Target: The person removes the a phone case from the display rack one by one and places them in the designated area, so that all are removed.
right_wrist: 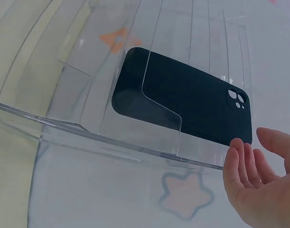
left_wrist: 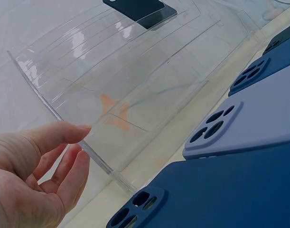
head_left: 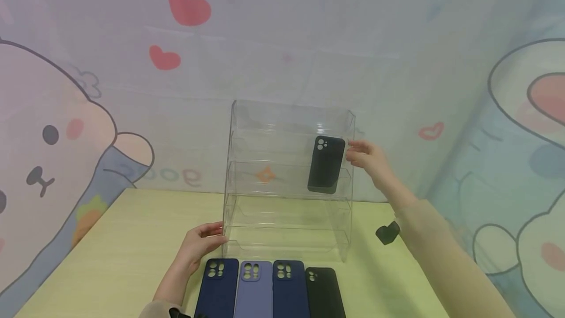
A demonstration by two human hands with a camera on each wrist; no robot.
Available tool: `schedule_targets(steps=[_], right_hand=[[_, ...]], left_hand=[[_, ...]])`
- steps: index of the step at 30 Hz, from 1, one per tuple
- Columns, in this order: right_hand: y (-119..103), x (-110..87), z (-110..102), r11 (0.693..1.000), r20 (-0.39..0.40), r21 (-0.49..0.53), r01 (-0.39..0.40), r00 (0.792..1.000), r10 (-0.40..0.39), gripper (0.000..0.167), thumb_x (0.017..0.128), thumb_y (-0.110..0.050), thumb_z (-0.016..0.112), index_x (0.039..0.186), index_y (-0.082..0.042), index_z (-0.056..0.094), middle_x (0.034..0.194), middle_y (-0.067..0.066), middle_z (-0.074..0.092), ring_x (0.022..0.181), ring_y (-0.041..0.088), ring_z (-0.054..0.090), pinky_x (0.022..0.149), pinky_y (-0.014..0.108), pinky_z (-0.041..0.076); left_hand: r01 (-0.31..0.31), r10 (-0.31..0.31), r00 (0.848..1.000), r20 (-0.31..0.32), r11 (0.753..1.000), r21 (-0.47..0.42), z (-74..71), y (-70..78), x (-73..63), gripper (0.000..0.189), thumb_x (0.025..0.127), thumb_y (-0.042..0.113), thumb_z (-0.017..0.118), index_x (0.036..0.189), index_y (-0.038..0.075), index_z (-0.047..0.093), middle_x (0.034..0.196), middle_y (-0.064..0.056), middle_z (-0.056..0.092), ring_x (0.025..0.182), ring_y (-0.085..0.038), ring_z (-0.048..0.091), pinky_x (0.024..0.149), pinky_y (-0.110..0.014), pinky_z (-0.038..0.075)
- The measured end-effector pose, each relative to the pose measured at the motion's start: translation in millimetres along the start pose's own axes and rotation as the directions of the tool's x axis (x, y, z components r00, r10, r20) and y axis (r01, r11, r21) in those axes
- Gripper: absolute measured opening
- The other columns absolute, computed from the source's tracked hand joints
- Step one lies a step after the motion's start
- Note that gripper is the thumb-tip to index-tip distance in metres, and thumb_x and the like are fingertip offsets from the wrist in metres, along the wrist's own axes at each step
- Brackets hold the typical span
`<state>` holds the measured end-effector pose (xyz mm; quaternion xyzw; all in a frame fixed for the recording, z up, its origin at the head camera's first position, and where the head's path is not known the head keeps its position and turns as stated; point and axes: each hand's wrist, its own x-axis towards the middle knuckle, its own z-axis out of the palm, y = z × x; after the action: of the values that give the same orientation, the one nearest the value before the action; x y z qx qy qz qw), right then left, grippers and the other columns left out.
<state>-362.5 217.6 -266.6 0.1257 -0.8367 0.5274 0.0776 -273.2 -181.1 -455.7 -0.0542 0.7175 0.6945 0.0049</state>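
A clear acrylic tiered display rack [head_left: 287, 179] stands on the table. My left hand [head_left: 199, 244] pinches its lower left side edge; in the left wrist view the thumb [left_wrist: 71, 132] and fingers lie on either side of that panel. One black phone case [head_left: 325, 165] leans in an upper tier at the right, camera holes at the top. My right hand [head_left: 368, 158] is beside that case, thumb apart from the fingers, holding nothing. In the right wrist view the fingertips [right_wrist: 236, 145] are right at the case's camera end, by the rack's side edge.
In front of the rack lie a dark blue case [head_left: 216, 288], a lavender case [head_left: 254, 291], another dark blue case [head_left: 290, 291] and a black case [head_left: 325, 293], side by side on the pale yellow table [head_left: 110, 254]. A printed cloth [head_left: 282, 28] hangs behind.
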Motion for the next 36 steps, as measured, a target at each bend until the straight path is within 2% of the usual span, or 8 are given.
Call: schedule_targets(steps=[4, 11, 19, 22, 30, 36], right_hand=[[-1, 4.9, 0, 1.000, -0.012, -0.013, -0.020, 1.000, 0.020, 0.049, 0.100, -0.014, 0.053, 0.144, 0.005, 0.042, 0.134, 0.029, 0.053, 0.096, 0.011, 0.063, 0.089, 0.019, 0.055], [-2, 7.9, 0, 0.998, -0.024, -0.052, -0.040, 0.999, 0.039, 0.052, 0.099, -0.015, 0.054, 0.147, 0.002, 0.040, 0.135, 0.029, 0.055, 0.093, 0.013, 0.062, 0.090, 0.021, 0.056], [-8, 12.6, 5, 0.988, -0.034, -0.131, -0.079, 0.997, 0.075, 0.049, 0.100, -0.018, 0.052, 0.145, 0.001, 0.045, 0.137, 0.025, 0.055, 0.112, 0.035, 0.062, 0.100, 0.037, 0.054], [-10, 14.3, 6, 0.985, -0.025, -0.144, -0.091, 0.996, 0.088, 0.049, 0.101, -0.018, 0.052, 0.144, 0.002, 0.045, 0.139, 0.025, 0.053, 0.113, 0.036, 0.061, 0.102, 0.041, 0.052], [-10, 14.0, 9, 0.988, -0.060, -0.128, -0.088, 0.995, 0.081, 0.046, 0.100, -0.017, 0.055, 0.140, 0.005, 0.048, 0.137, 0.025, 0.055, 0.113, 0.036, 0.060, 0.100, 0.036, 0.054], [-9, 13.6, 13, 0.993, -0.090, -0.094, -0.072, 0.994, 0.064, 0.045, 0.099, -0.016, 0.056, 0.136, 0.008, 0.051, 0.136, 0.027, 0.055, 0.117, 0.039, 0.059, 0.105, 0.040, 0.050]], left_hand=[[-0.008, 0.008, 1.000, 0.009, 1.000, -0.011, 1.9, 0.0, 0.5, 0.054, 0.086, -0.001, 0.070, 0.136, -0.008, 0.051, 0.125, -0.021, 0.057, 0.095, -0.010, 0.064, 0.084, -0.023, 0.059], [-0.011, 0.011, 1.000, 0.009, 1.000, -0.003, 2.9, 0.5, 0.2, 0.053, 0.085, 0.000, 0.071, 0.135, -0.007, 0.053, 0.125, -0.020, 0.057, 0.097, -0.012, 0.064, 0.083, -0.023, 0.059], [-0.008, 0.008, 1.000, 0.003, 1.000, -0.014, 0.6, 1.5, 0.6, 0.052, 0.086, -0.001, 0.069, 0.135, -0.007, 0.053, 0.125, -0.021, 0.057, 0.094, -0.010, 0.064, 0.083, -0.022, 0.059], [-0.007, 0.007, 1.000, 0.004, 1.000, -0.009, -0.2, 1.4, 0.3, 0.052, 0.086, -0.001, 0.069, 0.135, -0.007, 0.052, 0.124, -0.020, 0.058, 0.094, -0.010, 0.064, 0.083, -0.022, 0.059], [-0.011, 0.011, 1.000, 0.007, 1.000, -0.012, -0.6, -0.7, 2.1, 0.053, 0.086, -0.001, 0.070, 0.135, -0.008, 0.052, 0.125, -0.021, 0.057, 0.095, -0.011, 0.064, 0.083, -0.022, 0.059], [-0.007, 0.007, 1.000, -0.003, 1.000, -0.005, -0.5, -1.2, 1.1, 0.051, 0.086, -0.002, 0.068, 0.135, -0.008, 0.053, 0.125, -0.021, 0.058, 0.096, -0.011, 0.064, 0.084, -0.022, 0.059]])
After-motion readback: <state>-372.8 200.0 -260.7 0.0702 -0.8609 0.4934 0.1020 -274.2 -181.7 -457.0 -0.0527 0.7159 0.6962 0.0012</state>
